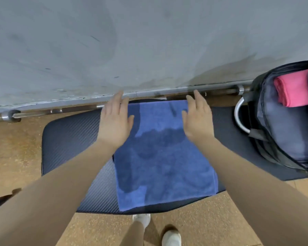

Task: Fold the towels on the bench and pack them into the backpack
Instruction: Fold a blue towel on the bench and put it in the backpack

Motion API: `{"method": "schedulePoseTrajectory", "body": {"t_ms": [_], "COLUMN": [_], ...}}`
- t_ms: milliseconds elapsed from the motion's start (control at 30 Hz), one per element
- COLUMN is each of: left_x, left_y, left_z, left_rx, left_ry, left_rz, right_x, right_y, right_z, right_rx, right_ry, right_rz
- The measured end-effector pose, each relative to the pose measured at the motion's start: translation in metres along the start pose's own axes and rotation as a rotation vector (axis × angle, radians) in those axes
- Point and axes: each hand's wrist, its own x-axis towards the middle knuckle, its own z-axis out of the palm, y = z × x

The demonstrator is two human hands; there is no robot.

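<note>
I saw the left hand (pixel 115 121) and right hand (pixel 197 118), fingers straight and gripping nothing, over the blue terry towel (pixel 164 157) on the black padded bench (pixel 69 139). A folded pink towel (pixel 292 89) sat inside the open black backpack (pixel 283 130).

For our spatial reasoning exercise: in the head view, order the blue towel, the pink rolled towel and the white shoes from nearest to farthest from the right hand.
From the right hand:
1. Blue terry towel, directly under it on the bench.
2. Pink rolled towel, to the right, inside the open black backpack.
3. White shoes, on the floor at the bottom.
</note>
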Motion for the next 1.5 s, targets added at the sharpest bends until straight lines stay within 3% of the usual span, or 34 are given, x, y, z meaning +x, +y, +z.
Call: {"method": "schedulePoseTrajectory", "body": {"t_ms": [67, 133, 333, 500, 600, 767, 867, 967, 1133, 1300, 1433, 1500], "left_x": [-0.033, -0.067, -0.157, -0.194, -0.212, -0.238, -0.238, -0.232, -0.225, -0.227, -0.233, -0.234], "left_y": [0.019, 0.030, 0.007, 0.017, 0.034, 0.068, 0.079, 0.079, 0.065, 0.068, 0.069, 0.070], "left_z": [0.023, 0.043, 0.063, 0.059, 0.054, 0.040, 0.039, 0.042, 0.049, 0.045, 0.043, 0.037], "left_rx": [-0.020, 0.022, 0.224, 0.237, 0.115, -0.112, -0.189, -0.248, -0.463, -0.576, -0.823, -0.905], "left_ry": [-0.059, -0.142, -0.238, -0.275, -0.234, -0.182, -0.105, -0.078, -0.062, 0.003, 0.096, 0.106], "left_rz": [0.123, 0.135, 0.026, -0.218, -0.374, -0.680, -0.850, -0.937, -1.077, -1.083, -1.184, -1.205], "right_x": [-0.034, -0.061, -0.104, -0.126, -0.155, -0.207, -0.212, -0.206, -0.209, -0.211, -0.207, -0.209], "right_y": [-0.012, -0.014, 0.043, 0.081, 0.108, 0.120, 0.113, 0.106, 0.107, 0.113, 0.112, 0.114], "right_z": [0.029, 0.059, 0.089, 0.080, 0.068, 0.051, 0.063, 0.074, 0.070, 0.062, 0.063, 0.063], "right_rx": [-0.033, -0.115, -0.191, -0.111, -0.010, 0.079, 0.233, 0.441, 0.637, 0.776, 1.119, 1.230], "right_ry": [-0.021, -0.089, -0.098, -0.054, -0.068, -0.098, -0.052, -0.035, 0.035, 0.041, 0.036, -0.013], "right_rz": [-0.183, -0.263, -0.102, 0.149, 0.336, 0.229, 0.350, 0.566, 0.601, 0.748, 0.986, 0.984]}}
